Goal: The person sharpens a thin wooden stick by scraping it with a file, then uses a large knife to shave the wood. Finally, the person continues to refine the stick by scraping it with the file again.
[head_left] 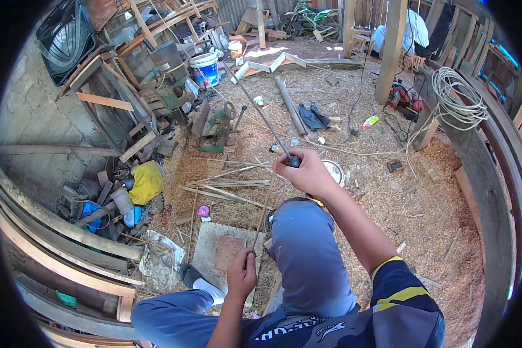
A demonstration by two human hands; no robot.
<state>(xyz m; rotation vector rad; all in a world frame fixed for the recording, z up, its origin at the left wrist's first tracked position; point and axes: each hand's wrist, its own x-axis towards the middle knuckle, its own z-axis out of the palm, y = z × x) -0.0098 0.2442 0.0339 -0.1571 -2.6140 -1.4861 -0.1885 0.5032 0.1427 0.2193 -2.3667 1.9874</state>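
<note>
Near the middle of the view, my right hand [303,171] is closed around the dark knob-like handle [293,162] of a long thin metal rod [260,110], which points up and away to the left. Lower down, my left hand [241,274] is closed on the lower end of a thin wooden stick [263,213] that stands up at a slant. The stick's upper end is close to my right hand. Below lies a grey board [205,245] with a reddish-brown square piece [228,253] on it, beside my bent knee.
Thin wood strips [232,194] and a pink tape measure [203,211] lie on the shavings-covered floor. A yellow cloth [147,182] sits left, a green machine [217,124] ahead. Coiled cable [459,98] hangs right. A person [401,32] is at the back right.
</note>
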